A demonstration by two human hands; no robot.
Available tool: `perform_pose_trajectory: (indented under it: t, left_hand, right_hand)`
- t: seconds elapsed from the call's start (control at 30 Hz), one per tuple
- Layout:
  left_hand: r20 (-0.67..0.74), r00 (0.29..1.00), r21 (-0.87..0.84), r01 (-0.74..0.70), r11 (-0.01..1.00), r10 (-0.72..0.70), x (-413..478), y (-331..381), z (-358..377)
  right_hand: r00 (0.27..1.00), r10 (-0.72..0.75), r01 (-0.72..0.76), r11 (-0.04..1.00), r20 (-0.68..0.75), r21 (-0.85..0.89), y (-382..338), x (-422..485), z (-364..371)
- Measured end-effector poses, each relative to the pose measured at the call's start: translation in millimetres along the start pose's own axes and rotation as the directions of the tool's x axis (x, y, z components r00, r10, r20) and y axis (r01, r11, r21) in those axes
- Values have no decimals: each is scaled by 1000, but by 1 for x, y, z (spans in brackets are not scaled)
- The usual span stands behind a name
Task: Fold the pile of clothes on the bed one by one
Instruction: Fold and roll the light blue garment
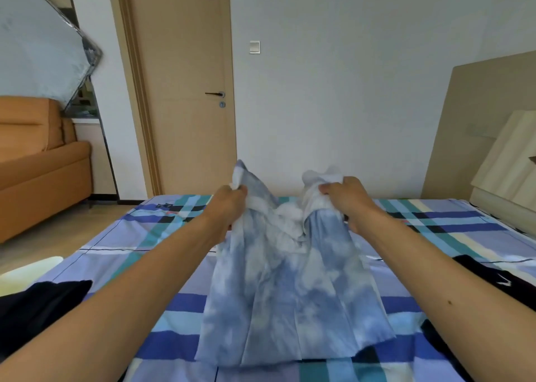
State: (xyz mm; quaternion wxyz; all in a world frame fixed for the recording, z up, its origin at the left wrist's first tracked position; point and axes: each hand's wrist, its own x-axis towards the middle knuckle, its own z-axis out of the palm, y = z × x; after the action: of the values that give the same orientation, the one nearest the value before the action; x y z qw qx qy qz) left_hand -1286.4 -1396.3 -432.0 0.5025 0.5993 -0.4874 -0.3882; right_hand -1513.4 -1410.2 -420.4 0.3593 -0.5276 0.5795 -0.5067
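Bare forearms, small mole on R.

The bed was covered by a plaid sheet in blue, teal, cream and black. A blue-and-white garment lay down its middle, its near hem spread flat on the sheet and its far end lifted clear. A black garment lay at the left edge. A second black garment, bearing a small white mark, lay on the right, with more dark cloth nearer by.

Closed door, wall switch beside; orange sofa left.
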Motion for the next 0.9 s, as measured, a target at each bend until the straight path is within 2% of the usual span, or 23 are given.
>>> perform_pose_trajectory:
  t: [0.1, 0.17, 0.2, 0.27, 0.33, 0.4, 0.43, 0.5, 0.57, 0.6, 0.63, 0.67, 0.7, 0.73, 0.77, 0.8, 0.83, 0.9]
  left_hand:
    - [161, 968, -54, -188, 981, 194, -27, 24, 16]
    - [246, 917, -196, -270, 943, 314, -38, 33, 19]
    - [242, 887, -270, -327, 906, 393, -40, 34, 17]
    - [181, 847, -299, -437, 848, 500, -44, 31, 6]
    - [139, 829, -291, -488, 823, 542, -43, 25, -2]
    - [138, 820, -299, -500, 813, 555, -42, 21, -1]
    - [146, 821, -322, -488, 811, 552, -42, 21, 1]
    - [143, 839, -385, -442, 811, 525, -42, 22, 2]
    - [130, 864, -431, -393, 813, 486, -44, 23, -4]
    - [135, 877, -445, -362, 819, 461, -45, 24, -7]
    - [146, 886, -448, -337, 828, 439, -45, 23, -12]
    - [160, 890, -448, -320, 835, 427, -45, 24, -16]
    - [173, 892, -447, -307, 840, 418, -45, 23, -20]
    - [186, 891, -443, -300, 845, 414, -45, 22, -23]
    - [197, 891, -432, -295, 852, 408, -45, 19, -27]
    - [210, 892, -423, -287, 860, 401, -43, 16, -29]
    - [219, 896, -409, -274, 871, 385, -39, 13, -32]
    - [220, 906, -334, -278, 901, 361, -24, 14, -38]
  right_hand:
    - [956, -204, 182, 976, 211, 121, -32, -37, 30]
    - [914, -251, 163, 946, 319, 279, -47, -53, 38]
    - [885, -263, 120, 926, 384, 357, -54, -58, 36]
    - [821, -281, 57, 906, 496, 420, -57, -60, 24]
    - [793, -331, 109, 903, 511, 416, -55, -61, 15]
    - [805, -451, 275, 859, 385, 431, -48, -65, 15]
    - [808, -527, 396, 816, 263, 420, -42, -66, 15]
    - [757, -653, 622, 710, -20, 331, -26, -71, 14]
    - [706, -661, 707, 675, -253, 211, -3, -68, 8]
    - [715, -619, 689, 702, -323, 180, 9, -62, 6]
    - [767, -556, 626, 758, -319, 182, 21, -56, 5]
    - [858, -465, 508, 833, -219, 219, 29, -51, 5]
    - [931, -362, 358, 889, -40, 286, 36, -46, 7]
    - [948, -272, 200, 914, 167, 354, 40, -41, 9]
    - [913, -218, 67, 914, 345, 399, 43, -37, 11]
    - [870, -211, 2, 905, 445, 425, 43, -34, 13]
    - [850, -230, -6, 895, 474, 446, 40, -31, 15]
    - [859, -248, 29, 897, 448, 442, 22, -22, 23]
